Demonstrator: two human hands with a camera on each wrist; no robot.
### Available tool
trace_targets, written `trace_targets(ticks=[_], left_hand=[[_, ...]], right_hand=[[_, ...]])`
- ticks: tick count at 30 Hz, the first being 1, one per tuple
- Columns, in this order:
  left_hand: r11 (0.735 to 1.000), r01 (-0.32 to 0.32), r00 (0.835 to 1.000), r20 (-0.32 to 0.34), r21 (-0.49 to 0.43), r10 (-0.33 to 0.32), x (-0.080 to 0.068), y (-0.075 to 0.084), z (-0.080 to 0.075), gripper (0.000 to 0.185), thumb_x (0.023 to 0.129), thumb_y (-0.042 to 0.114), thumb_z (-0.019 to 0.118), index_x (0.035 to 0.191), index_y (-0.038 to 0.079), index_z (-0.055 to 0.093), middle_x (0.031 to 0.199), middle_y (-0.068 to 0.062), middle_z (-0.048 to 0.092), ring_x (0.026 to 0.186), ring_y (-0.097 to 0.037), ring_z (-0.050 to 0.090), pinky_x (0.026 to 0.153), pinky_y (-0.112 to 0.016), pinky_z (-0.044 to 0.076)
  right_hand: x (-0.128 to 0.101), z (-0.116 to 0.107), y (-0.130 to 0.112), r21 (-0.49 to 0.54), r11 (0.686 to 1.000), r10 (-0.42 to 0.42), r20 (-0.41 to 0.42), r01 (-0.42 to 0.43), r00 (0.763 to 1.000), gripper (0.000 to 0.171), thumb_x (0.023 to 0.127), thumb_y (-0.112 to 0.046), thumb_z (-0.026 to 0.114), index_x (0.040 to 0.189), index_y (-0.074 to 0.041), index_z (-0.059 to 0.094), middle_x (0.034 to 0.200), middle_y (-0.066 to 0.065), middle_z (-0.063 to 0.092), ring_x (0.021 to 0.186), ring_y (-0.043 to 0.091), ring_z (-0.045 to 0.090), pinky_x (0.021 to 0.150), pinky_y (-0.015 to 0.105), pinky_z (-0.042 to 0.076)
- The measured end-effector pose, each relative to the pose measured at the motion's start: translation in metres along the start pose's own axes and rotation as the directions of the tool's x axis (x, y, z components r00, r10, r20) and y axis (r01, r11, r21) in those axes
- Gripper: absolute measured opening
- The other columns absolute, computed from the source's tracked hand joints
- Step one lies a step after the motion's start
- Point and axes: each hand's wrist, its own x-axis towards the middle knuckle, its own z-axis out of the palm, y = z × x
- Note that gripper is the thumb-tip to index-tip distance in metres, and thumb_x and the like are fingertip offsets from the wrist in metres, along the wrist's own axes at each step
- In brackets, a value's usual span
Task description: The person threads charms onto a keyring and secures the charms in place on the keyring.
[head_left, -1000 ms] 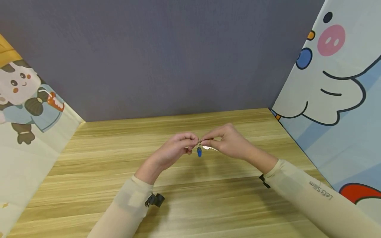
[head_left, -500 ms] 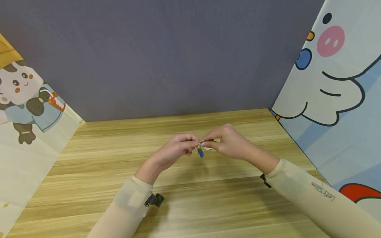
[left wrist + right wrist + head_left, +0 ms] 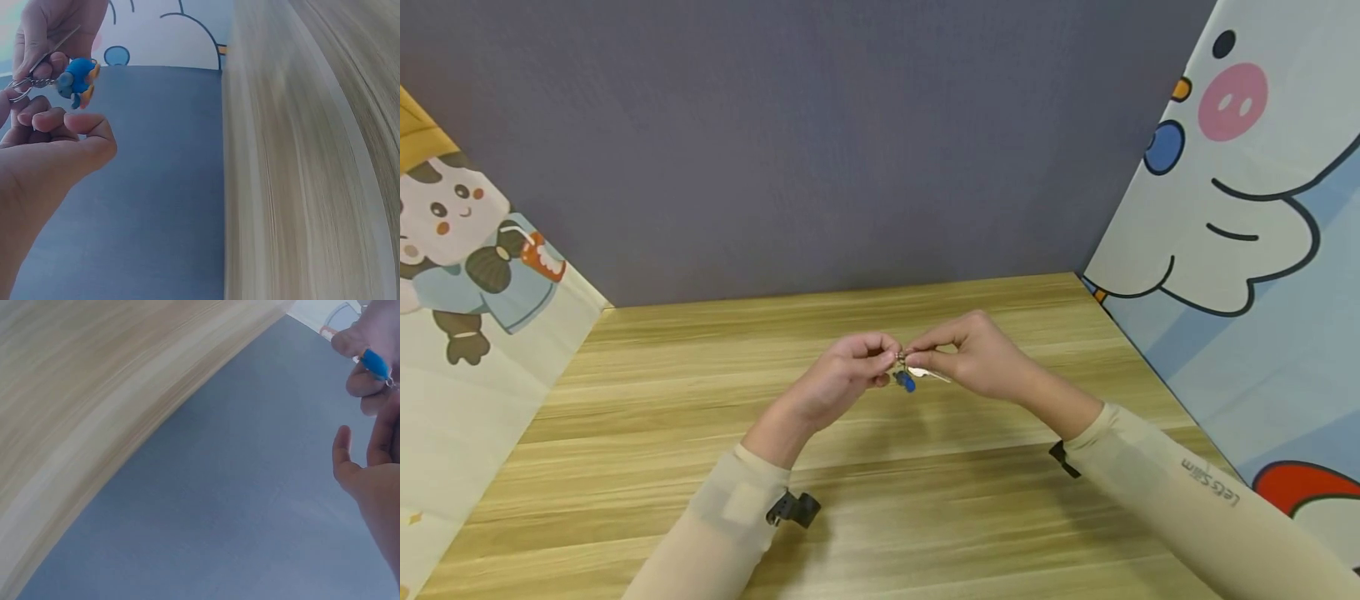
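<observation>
Over the table, both hands meet at a small keychain. My left hand (image 3: 838, 379) pinches the metal key ring (image 3: 20, 89) between thumb and forefinger, its other fingers curled below. Opposite it, my right hand (image 3: 977, 360) pinches the key (image 3: 929, 375) by the end at the ring; the thin silver blade points away to the right. A blue figure charm (image 3: 905, 382) with orange parts dangles from the ring on a short chain (image 3: 42, 82). Fingertips hide just how key and ring join. In the right wrist view the charm (image 3: 375, 364) hangs beside the left fingers.
A wood-grain table (image 3: 880, 533) lies beneath the hands. Behind it rises a dark grey panel (image 3: 820, 150), with cartoon-printed panels at left (image 3: 482, 400) and right (image 3: 1195, 233). Each forearm wears a pale sleeve with a black wrist mount (image 3: 793, 507).
The hands stay nearly in place, with slight finger shifts. The blue charm has swung and tilted rightward, and more of the key's blade shows than half a second ago.
</observation>
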Motion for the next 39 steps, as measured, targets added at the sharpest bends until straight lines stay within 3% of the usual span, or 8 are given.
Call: trace_targets(ticks=[6, 9, 15, 18, 24, 28, 33, 39], left_hand=[[0.998, -0.043, 0.999, 0.002, -0.052, 0.043, -0.001, 0.001, 0.002, 0.025, 0.107, 0.003, 0.043, 0.097, 0.012, 0.063, 0.096, 0.003, 0.058, 0.093, -0.013, 0.052, 0.087, -0.027, 0.044], [0.995, -0.055, 0.998, -0.002, -0.079, 0.055, -0.001, 0.001, 0.002, 0.025, 0.107, 0.002, 0.042, 0.097, 0.012, 0.063, 0.095, 0.003, 0.058, 0.094, -0.012, 0.054, 0.088, -0.028, 0.045], [0.988, -0.078, 0.997, 0.016, -0.131, 0.080, -0.002, 0.004, 0.003, 0.027, 0.110, 0.006, 0.040, 0.096, 0.012, 0.063, 0.095, 0.003, 0.060, 0.096, -0.014, 0.057, 0.093, -0.032, 0.046], [0.981, -0.087, 0.995, 0.029, -0.172, 0.094, -0.002, 0.004, 0.003, 0.029, 0.111, 0.009, 0.039, 0.096, 0.013, 0.064, 0.095, 0.003, 0.063, 0.096, -0.014, 0.059, 0.094, -0.033, 0.048], [0.969, -0.100, 0.992, 0.051, -0.224, 0.114, -0.002, 0.002, 0.002, 0.030, 0.112, 0.012, 0.039, 0.098, 0.014, 0.065, 0.093, 0.003, 0.061, 0.090, -0.013, 0.056, 0.087, -0.030, 0.046], [0.966, -0.097, 0.992, 0.054, -0.238, 0.113, -0.002, 0.002, 0.002, 0.029, 0.112, 0.010, 0.040, 0.098, 0.014, 0.065, 0.090, 0.004, 0.058, 0.086, -0.013, 0.053, 0.084, -0.028, 0.043], [0.975, -0.087, 0.994, 0.044, -0.203, 0.098, -0.002, 0.002, 0.002, 0.030, 0.110, 0.008, 0.041, 0.096, 0.016, 0.066, 0.090, 0.005, 0.057, 0.086, -0.013, 0.052, 0.084, -0.029, 0.042], [0.988, -0.052, 0.997, 0.045, -0.145, 0.059, -0.002, 0.001, -0.003, 0.027, 0.110, 0.009, 0.044, 0.096, 0.016, 0.066, 0.091, 0.004, 0.057, 0.092, -0.014, 0.054, 0.090, -0.033, 0.043]], right_hand=[[0.000, 0.005, 0.001, 0.087, 0.995, 0.043, -0.043, -0.039, 0.998, 0.011, 0.098, -0.011, 0.077, 0.106, -0.009, 0.085, 0.102, 0.007, 0.084, 0.085, 0.011, 0.077, 0.073, 0.027, 0.060], [0.000, 0.007, 0.002, 0.117, 0.992, 0.064, -0.066, -0.056, 0.996, 0.011, 0.097, -0.010, 0.078, 0.105, -0.007, 0.085, 0.099, 0.008, 0.084, 0.070, 0.009, 0.067, 0.061, 0.025, 0.053], [0.000, 0.010, 0.001, 0.179, 0.979, 0.116, -0.088, -0.099, 0.989, 0.012, 0.097, -0.009, 0.077, 0.106, -0.006, 0.084, 0.093, 0.015, 0.081, 0.057, 0.008, 0.052, 0.051, 0.024, 0.042], [0.000, 0.011, 0.000, 0.198, 0.976, 0.111, -0.100, -0.089, 0.989, 0.013, 0.097, -0.008, 0.077, 0.107, -0.005, 0.084, 0.093, 0.017, 0.081, 0.056, 0.008, 0.050, 0.050, 0.023, 0.041], [0.001, 0.015, 0.000, 0.230, 0.973, 0.065, -0.134, -0.033, 0.989, 0.013, 0.095, -0.002, 0.076, 0.107, 0.002, 0.082, 0.100, 0.018, 0.082, 0.072, 0.005, 0.069, 0.060, 0.025, 0.055], [0.001, 0.018, 0.002, 0.250, 0.968, 0.061, -0.152, -0.021, 0.986, 0.013, 0.094, 0.001, 0.076, 0.105, 0.006, 0.081, 0.100, 0.021, 0.081, 0.080, 0.004, 0.075, 0.066, 0.025, 0.060], [0.001, 0.018, 0.004, 0.236, 0.971, 0.082, -0.150, -0.045, 0.985, 0.013, 0.094, 0.000, 0.077, 0.106, 0.005, 0.081, 0.099, 0.021, 0.081, 0.074, 0.004, 0.071, 0.062, 0.023, 0.057], [0.000, 0.014, 0.002, 0.183, 0.978, 0.116, -0.109, -0.095, 0.987, 0.013, 0.097, -0.007, 0.077, 0.107, -0.003, 0.083, 0.096, 0.014, 0.082, 0.060, 0.010, 0.057, 0.052, 0.023, 0.044]])
